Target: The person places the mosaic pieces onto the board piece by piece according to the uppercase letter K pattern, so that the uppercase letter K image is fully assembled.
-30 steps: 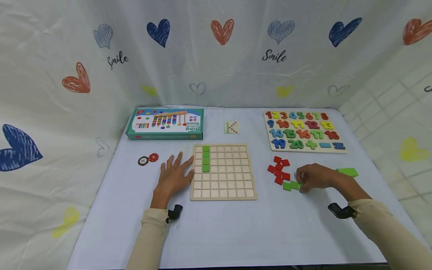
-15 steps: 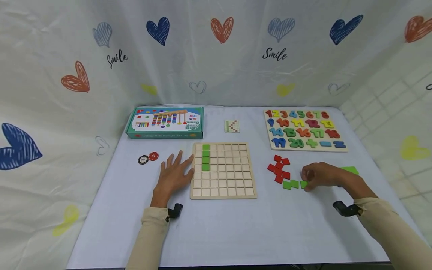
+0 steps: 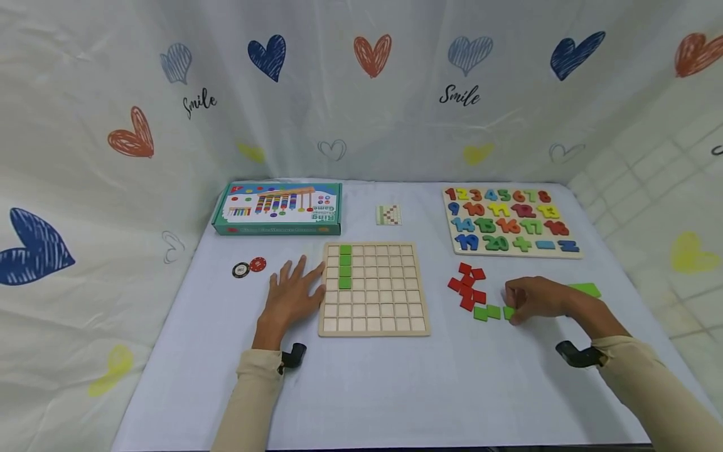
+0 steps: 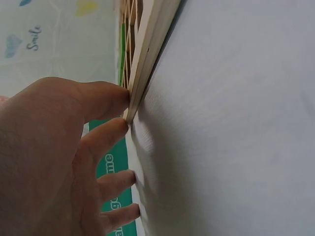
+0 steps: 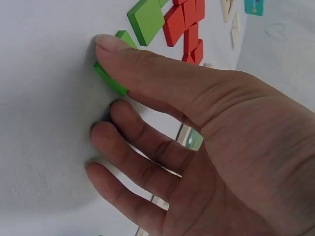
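Note:
My left hand (image 3: pixel 290 298) lies spread at the left edge of a wooden grid board (image 3: pixel 381 333), its thumb and index fingertips touching the frame in the left wrist view. Several green square tiles (image 3: pixel 345 271) fill part of one column of the board. To the right, my right hand (image 3: pixel 536 298) pinches a green tile (image 5: pixel 110 80) low at the cloth, thumb over it and index finger mostly hidden behind the thumb. The other fingers curve loosely. Two more green tiles (image 3: pixel 487 312) lie just left of it, beside a cluster of red tiles (image 3: pixel 465 290).
A green game box (image 3: pixel 279 210) and a small patterned card (image 3: pixel 388 215) lie at the back. A wooden number puzzle (image 3: pixel 514 220) is at the back right. Two poker chips (image 3: pixel 249 267) are left of my left hand. A green piece (image 3: pixel 586 289) shows beyond my right wrist.
My right hand has shifted slightly right, and the green tile at its thumb now stands apart from the other two. The left hand stays at the board's edge.

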{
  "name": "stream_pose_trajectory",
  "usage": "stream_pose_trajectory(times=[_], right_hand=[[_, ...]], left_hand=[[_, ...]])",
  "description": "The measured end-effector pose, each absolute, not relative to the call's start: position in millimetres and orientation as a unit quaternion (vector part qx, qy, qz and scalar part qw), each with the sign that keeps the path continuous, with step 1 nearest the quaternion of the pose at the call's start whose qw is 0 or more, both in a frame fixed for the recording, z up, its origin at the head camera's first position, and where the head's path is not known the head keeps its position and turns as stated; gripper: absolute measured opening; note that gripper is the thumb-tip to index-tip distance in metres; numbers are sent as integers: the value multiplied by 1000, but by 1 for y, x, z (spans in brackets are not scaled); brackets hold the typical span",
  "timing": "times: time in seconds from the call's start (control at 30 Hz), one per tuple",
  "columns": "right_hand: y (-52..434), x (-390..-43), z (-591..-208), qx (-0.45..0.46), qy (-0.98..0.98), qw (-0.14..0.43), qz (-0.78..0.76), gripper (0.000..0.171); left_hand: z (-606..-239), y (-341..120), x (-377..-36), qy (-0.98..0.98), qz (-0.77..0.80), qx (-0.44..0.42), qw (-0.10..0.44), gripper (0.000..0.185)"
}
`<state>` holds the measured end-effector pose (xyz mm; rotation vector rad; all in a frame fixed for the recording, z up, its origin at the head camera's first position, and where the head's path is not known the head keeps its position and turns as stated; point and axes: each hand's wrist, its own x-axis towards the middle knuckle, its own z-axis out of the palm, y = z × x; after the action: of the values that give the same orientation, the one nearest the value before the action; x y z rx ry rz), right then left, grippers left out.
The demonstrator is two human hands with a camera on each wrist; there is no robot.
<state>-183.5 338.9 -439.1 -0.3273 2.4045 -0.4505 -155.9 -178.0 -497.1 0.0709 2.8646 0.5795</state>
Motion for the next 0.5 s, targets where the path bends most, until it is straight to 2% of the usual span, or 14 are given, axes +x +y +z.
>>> stream_pose_trajectory(times=[0.5], right_hand=[[345, -181, -442, -148, 923, 290, -205, 35]], left_hand=[[-498, -178, -157, 974, 197, 27, 111, 63]])
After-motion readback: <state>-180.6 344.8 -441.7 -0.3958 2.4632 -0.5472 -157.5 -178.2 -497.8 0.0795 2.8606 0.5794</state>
